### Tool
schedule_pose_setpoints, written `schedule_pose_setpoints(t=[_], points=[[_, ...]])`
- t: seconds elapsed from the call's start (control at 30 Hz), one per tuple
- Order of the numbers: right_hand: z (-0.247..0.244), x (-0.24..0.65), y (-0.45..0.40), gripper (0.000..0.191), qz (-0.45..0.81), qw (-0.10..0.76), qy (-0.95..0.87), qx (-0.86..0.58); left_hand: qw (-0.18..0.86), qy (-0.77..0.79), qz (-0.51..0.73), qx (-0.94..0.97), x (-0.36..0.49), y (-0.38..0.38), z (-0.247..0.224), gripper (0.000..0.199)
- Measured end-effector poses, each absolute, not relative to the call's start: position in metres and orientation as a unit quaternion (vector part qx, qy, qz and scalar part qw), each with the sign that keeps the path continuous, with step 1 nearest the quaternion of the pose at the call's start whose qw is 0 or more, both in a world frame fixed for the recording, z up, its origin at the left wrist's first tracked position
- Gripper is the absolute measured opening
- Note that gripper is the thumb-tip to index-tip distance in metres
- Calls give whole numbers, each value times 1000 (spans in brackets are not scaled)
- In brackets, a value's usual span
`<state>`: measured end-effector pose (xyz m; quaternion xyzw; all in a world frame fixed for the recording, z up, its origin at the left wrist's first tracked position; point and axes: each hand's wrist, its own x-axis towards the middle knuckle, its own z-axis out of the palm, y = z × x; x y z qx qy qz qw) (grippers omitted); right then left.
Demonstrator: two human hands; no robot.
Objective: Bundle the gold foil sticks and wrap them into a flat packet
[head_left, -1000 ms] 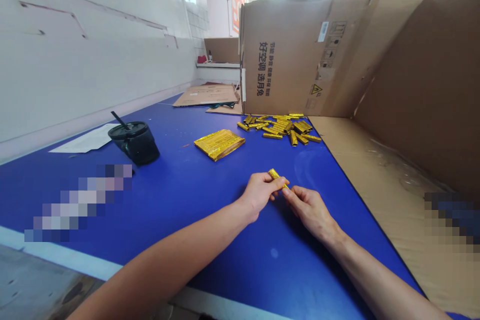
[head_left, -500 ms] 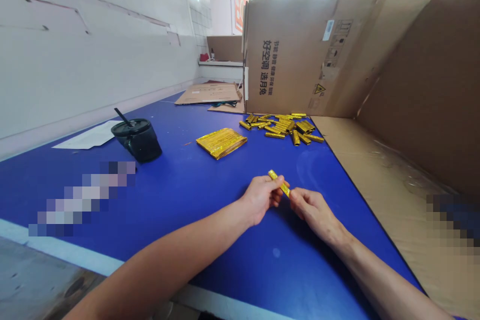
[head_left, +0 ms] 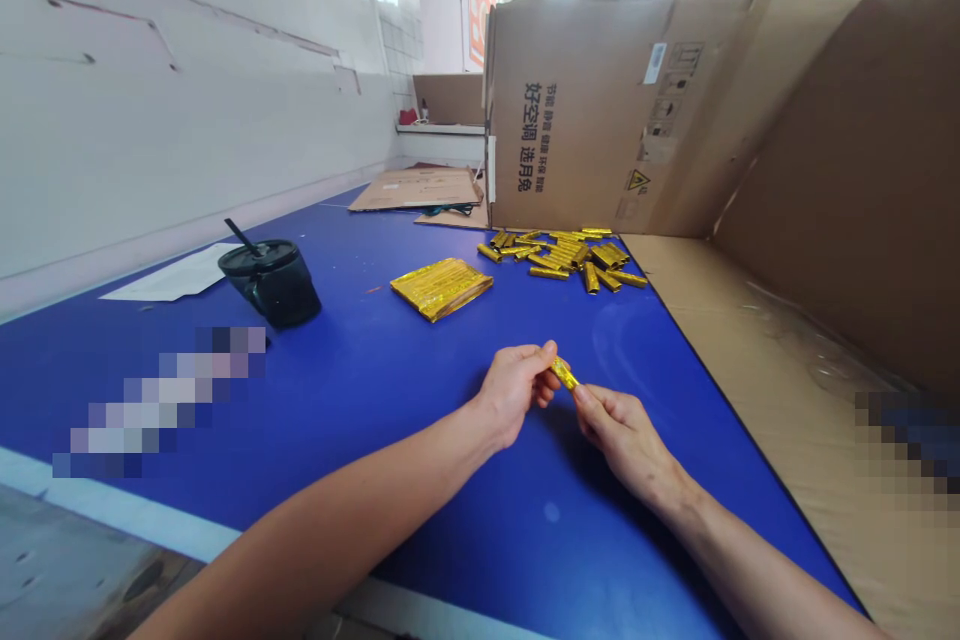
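We see both bare hands low and central on the blue surface (head_left: 375,400), working on one small gold foil stick (head_left: 564,373) held between them. The left hand (head_left: 514,392) sits on the left and the right hand (head_left: 622,440) on the right, with the stick at about 1 o'clock from the left hand and 11 o'clock from the right. Left fingers (head_left: 541,358) are closed on its upper end, and right fingers (head_left: 583,400) are pinched on its lower end, so it's gripped by both and held tilted above the surface, as far as we can tell. As for progress, we can only go by how things lie: a loose heap of gold foil sticks (head_left: 562,258) sits at about 12 o'clock from the hands, right by the foot of a standing cardboard box panel (head_left: 570,120), and a flat gold foil stack (head_left: 441,288) lies apart at about 11 o'clock, with neither hand touching them. Further out at 10 o'clock is a black lidded cup with a straw (head_left: 270,288), beside a sheet of paper (head_left: 176,285). A cardboard liner (head_left: 750,350) lies along the surface at 3 o'clock, and flattened cardboard (head_left: 416,190) lies well past the cup.
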<state>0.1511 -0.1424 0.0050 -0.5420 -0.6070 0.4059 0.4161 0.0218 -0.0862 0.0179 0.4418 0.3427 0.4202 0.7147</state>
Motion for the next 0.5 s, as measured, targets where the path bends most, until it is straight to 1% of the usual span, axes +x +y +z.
schedule_pose_setpoints(t=[0.07, 0.23, 0.37, 0.5], points=[[6, 152, -143, 45, 405, 418, -609, -539, 702, 344, 411, 470, 21, -86, 19, 35], [6, 155, -145, 43, 377, 416, -620, -549, 626, 390, 424, 526, 19, -84, 21, 36], [8, 155, -145, 43, 349, 414, -624, -563, 611, 397, 389, 564, 17, -81, 23, 37], [9, 155, -144, 44, 338, 422, -628, -560, 593, 395, 416, 564, 17, -80, 24, 37]])
